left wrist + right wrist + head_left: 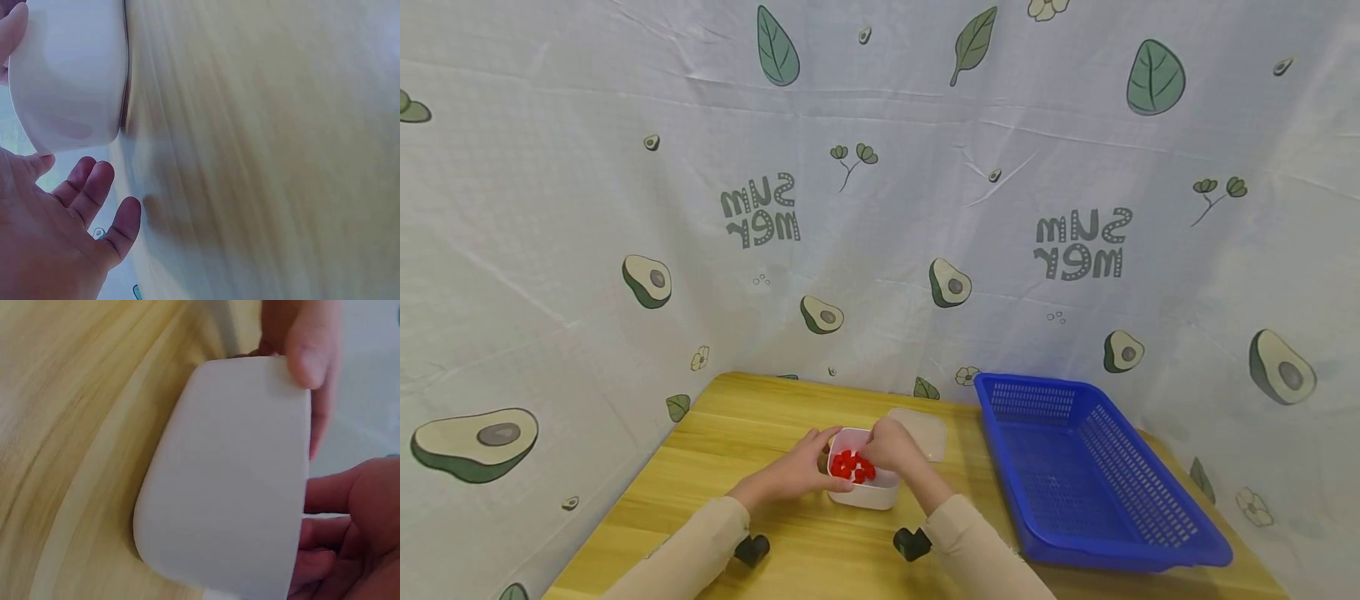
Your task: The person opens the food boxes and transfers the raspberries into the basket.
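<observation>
A white box [863,495] stands on the wooden table with several small red pieces [850,465] inside. My left hand [797,468] holds the box from its left side, with the thumb over the front rim and a finger by the back corner. Three of its other fingers [94,187] stand spread beside the box in the left wrist view. My right hand [891,446] reaches over the right rim, its fingers down in the box; the box wall hides their tips. Something small and brown [823,460] shows between the left hand and the box.
Behind the right hand lies a pale translucent lid [928,432]. A big blue plastic basket [1026,508] takes up the right of the wooden table [760,408]. A printed cloth [880,217] hangs behind and along the sides.
</observation>
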### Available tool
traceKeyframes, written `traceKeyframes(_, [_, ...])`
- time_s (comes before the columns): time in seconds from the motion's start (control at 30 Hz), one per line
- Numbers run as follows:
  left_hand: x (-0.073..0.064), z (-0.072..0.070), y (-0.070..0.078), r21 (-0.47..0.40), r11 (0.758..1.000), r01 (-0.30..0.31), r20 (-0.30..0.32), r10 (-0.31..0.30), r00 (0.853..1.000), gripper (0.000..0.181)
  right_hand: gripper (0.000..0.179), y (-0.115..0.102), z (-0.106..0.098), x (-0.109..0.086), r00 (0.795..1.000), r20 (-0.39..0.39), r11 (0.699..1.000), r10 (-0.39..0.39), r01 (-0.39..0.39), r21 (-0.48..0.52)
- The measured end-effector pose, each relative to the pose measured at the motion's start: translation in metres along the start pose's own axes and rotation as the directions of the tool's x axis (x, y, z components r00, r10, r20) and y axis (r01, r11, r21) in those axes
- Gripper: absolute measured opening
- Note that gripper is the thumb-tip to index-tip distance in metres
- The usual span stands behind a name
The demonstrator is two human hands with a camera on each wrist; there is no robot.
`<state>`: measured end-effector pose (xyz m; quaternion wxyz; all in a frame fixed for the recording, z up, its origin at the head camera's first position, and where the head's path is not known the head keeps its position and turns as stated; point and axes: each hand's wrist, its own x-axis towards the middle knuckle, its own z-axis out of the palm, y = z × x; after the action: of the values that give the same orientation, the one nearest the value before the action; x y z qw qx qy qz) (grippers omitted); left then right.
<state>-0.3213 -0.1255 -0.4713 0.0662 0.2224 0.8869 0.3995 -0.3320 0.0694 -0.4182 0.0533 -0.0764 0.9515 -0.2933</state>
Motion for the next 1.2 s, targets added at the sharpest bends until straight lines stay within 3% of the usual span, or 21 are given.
traceKeyframes(0.13, [0.0, 0.001, -0.001, 0.005, 1.0, -0.008, 0.003, 0.008, 1.0, 0.103, 0.008, -0.003, 0.008, -0.002, 0.999, -0.042, 0.983, -0.009, 0.002, -0.183])
traceKeyframes(0.27, [0.001, 0.001, -0.002, 0.012, 1.0, -0.012, 0.003, 0.012, 1.0, 0.103, 0.009, -0.003, 0.015, -0.002, 0.998, -0.053, 0.961, -0.028, 0.012, -0.276])
traceKeyframes(0.43, [0.001, 0.002, -0.002, 0.022, 1.0, -0.018, -0.002, 0.018, 1.0, 0.103, 0.007, -0.006, 0.016, -0.002, 1.0, -0.027, 0.969, -0.015, 0.008, -0.246])
traceKeyframes(0.7, [0.0, 0.001, -0.001, 0.012, 1.0, -0.013, -0.007, 0.013, 1.0, 0.101, 0.012, -0.001, 0.018, 0.005, 0.996, 0.027, 0.996, 0.084, -0.083, -0.035])
traceKeyframes(0.97, [-0.001, 0.0, 0.0, 0.006, 1.0, -0.014, -0.009, 0.014, 1.0, 0.1, 0.006, 0.0, 0.019, 0.011, 0.999, 0.028, 0.999, 0.038, -0.037, -0.031])
traceKeyframes(1.2, [0.0, 0.0, 0.0, 0.004, 1.0, -0.015, -0.007, 0.015, 1.0, 0.1, 0.007, 0.0, 0.021, 0.009, 1.0, -0.016, 1.0, 0.005, -0.005, -0.019])
